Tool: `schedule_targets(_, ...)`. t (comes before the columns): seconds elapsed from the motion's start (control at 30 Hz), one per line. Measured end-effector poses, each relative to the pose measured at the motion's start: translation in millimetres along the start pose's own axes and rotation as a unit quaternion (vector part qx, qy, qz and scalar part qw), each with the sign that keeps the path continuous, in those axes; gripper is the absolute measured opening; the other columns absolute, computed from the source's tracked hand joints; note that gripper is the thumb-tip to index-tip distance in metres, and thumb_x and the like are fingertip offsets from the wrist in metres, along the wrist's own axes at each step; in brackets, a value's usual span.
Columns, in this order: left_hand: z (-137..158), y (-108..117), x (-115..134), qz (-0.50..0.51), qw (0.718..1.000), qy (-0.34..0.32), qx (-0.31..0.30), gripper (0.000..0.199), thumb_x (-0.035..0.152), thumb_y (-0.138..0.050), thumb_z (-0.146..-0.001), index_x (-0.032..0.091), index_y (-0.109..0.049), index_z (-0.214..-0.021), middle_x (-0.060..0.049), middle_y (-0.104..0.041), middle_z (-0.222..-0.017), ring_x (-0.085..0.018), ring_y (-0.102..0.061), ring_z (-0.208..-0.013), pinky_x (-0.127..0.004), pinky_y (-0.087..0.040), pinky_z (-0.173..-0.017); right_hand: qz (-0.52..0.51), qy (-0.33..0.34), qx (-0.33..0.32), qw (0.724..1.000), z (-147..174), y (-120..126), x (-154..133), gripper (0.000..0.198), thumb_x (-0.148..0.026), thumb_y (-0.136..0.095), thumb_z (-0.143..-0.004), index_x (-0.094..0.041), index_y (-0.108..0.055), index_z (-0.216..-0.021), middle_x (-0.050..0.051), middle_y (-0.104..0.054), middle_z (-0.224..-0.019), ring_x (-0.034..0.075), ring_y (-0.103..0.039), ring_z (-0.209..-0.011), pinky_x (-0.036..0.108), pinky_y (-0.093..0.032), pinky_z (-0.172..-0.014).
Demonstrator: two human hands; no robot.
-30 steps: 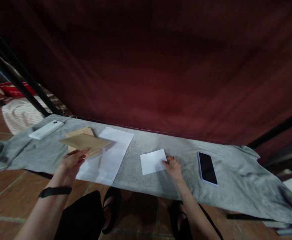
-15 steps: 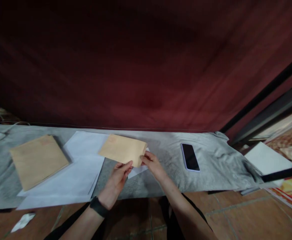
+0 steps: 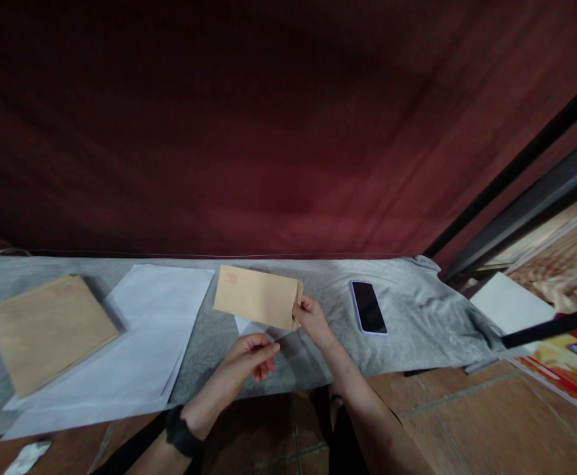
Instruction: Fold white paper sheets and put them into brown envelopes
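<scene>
My right hand [image 3: 312, 321] pinches the right end of a small tan envelope [image 3: 256, 297] with a red print in its upper left corner. The envelope is held a little above the grey cloth. Just below it, my left hand [image 3: 253, 357], with a dark band on the wrist, is apart from the envelope; its fingers are loosely curled with nothing visible in them. Partly covered by the envelope, a piece of white paper [image 3: 248, 326] lies on the cloth close to my left fingertips.
Large white sheets [image 3: 164, 316] lie to the left, partly under a stack of bigger brown envelopes [image 3: 51, 330]. A phone [image 3: 369, 308] rests on the grey cloth [image 3: 426, 323] at right. Behind hangs a dark red curtain [image 3: 278, 165]. A black bar [image 3: 555, 330] crosses the right side.
My left hand has let go of the envelope and moved slightly down and right. My right hand has drawn the envelope a little to the right. The view has shifted slightly.
</scene>
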State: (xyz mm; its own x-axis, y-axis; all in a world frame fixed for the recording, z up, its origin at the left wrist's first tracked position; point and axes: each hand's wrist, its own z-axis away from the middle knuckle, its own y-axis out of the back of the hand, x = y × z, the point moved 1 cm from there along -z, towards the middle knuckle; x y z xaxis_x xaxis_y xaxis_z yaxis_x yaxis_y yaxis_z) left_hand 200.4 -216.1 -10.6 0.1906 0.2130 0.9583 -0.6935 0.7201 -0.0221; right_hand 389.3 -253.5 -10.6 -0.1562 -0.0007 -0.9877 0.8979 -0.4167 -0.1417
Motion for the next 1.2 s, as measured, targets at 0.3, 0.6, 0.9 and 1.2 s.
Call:
schedule_targets(0.3,-1.3,43.5,37.8,-0.591,0.688,-0.402,0.128,0.100,0.054,-0.080,-0.074,0.022,-0.034,-0.157,-0.020,-0.011,-0.170,-0.044,-0.013,-0.155,-0.068,-0.012,-0.122,-0.033,-0.034,-0.141,0.989,16.6,10.6,-13.6,0.030,-0.043,-0.078,-0.070,-0.020,-0.075,-0.089,0.000,-0.076,-0.080,0.021,-0.071,-0.083,0.034,-0.055,-0.082)
schedule_targets(0.6,-4.8,46.8,35.7,-0.633,0.668,-0.382,0.084,0.111,0.053,-0.078,-0.073,0.026,-0.017,-0.162,-0.020,-0.027,-0.164,-0.041,-0.023,-0.153,-0.067,-0.009,-0.122,-0.046,-0.079,-0.113,0.989,21.3,14.4,-19.9,0.036,-0.049,-0.079,-0.070,-0.020,-0.074,-0.090,0.002,-0.075,-0.076,0.022,-0.073,-0.080,0.032,-0.056,-0.074)
schedule_targets(0.9,-4.1,43.2,38.3,-0.637,0.670,-0.377,0.062,0.095,0.041,-0.072,-0.078,0.026,-0.026,-0.160,-0.017,-0.040,-0.155,-0.038,-0.038,-0.143,-0.065,-0.014,-0.122,0.036,0.004,-0.119,0.992,10.3,40.3,-13.3,0.031,-0.042,-0.080,-0.072,-0.021,-0.073,-0.093,-0.001,-0.075,-0.081,0.019,-0.069,-0.079,0.029,-0.053,-0.074)
schedule_targets(1.2,-15.5,45.3,25.7,-0.642,0.686,-0.337,0.059,0.099,0.043,-0.069,-0.079,0.027,-0.017,-0.162,-0.015,-0.044,-0.152,-0.035,-0.042,-0.140,-0.060,-0.018,-0.122,0.097,0.078,0.026,0.992,2.5,50.1,-7.5,0.026,-0.037,-0.070,-0.077,-0.023,-0.069,-0.098,0.001,-0.071,-0.089,0.018,-0.066,-0.083,0.029,-0.052,-0.076)
